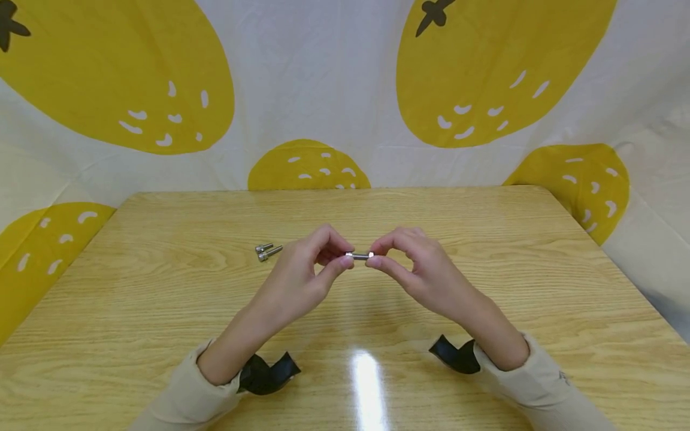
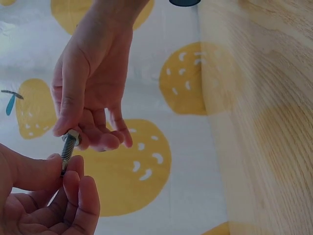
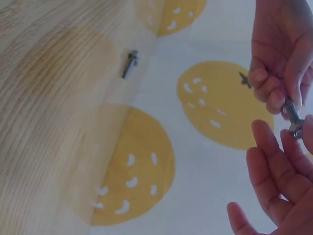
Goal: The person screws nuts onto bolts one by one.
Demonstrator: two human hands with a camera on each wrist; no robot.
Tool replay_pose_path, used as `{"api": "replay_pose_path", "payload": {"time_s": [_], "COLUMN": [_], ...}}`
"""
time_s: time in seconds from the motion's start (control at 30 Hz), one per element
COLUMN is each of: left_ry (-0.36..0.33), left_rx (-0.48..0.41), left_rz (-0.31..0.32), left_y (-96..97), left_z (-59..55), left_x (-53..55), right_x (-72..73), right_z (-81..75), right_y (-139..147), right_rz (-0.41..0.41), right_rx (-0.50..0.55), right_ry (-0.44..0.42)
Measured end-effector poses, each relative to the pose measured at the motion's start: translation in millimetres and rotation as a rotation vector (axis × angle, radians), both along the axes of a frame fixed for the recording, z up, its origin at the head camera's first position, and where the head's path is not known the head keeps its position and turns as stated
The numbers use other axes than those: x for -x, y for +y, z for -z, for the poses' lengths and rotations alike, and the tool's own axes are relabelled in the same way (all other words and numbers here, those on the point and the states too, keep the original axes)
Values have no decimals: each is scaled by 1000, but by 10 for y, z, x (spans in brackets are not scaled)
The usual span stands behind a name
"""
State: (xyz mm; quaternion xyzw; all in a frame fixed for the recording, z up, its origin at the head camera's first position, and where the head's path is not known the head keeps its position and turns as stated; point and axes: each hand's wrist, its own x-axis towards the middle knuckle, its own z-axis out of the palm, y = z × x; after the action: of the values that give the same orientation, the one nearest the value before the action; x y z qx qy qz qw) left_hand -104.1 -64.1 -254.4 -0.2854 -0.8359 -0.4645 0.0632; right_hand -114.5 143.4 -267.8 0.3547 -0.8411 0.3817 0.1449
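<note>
Between the two hands lies a small metal bolt (image 1: 360, 257), held level above the wooden table. My left hand (image 1: 302, 272) pinches its left end between thumb and fingers. At the right end, the thumb and index finger of my right hand (image 1: 431, 272) pinch a hex nut (image 1: 371, 255). In the left wrist view the threaded shaft (image 2: 67, 152) runs from the left fingertips up to the nut (image 2: 72, 135). The right wrist view shows the nut (image 3: 296, 129) by the right fingers, whose other fingers spread loosely. The left fingertips cover the bolt's far end.
Two more metal bolts, one shorter (image 1: 263, 247) and one longer (image 1: 271, 254), lie side by side on the wooden table (image 1: 162, 287), left of the left hand. A white cloth with yellow fruit prints (image 1: 312, 90) hangs behind the table. Black straps (image 1: 269, 374) show at both sleeves.
</note>
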Motion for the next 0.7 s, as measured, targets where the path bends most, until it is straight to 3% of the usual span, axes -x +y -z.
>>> {"api": "replay_pose_path", "payload": {"time_s": [0.3,0.47,0.57,0.7], "left_ry": [38,22,3,-9], "left_rx": [3,-8,-11,-11], "left_rz": [2,6,3,-2], "left_y": [17,15,11,3], "left_z": [25,22,10,2], "left_x": [3,4,4,8], "right_x": [0,-2,3,2], "right_z": [7,-18,-34,-54], "right_y": [-80,-59,-16,26], "right_rz": [27,46,37,-35], "right_rx": [-22,5,24,44], "right_ry": [-181,-307,-319,-214]}}
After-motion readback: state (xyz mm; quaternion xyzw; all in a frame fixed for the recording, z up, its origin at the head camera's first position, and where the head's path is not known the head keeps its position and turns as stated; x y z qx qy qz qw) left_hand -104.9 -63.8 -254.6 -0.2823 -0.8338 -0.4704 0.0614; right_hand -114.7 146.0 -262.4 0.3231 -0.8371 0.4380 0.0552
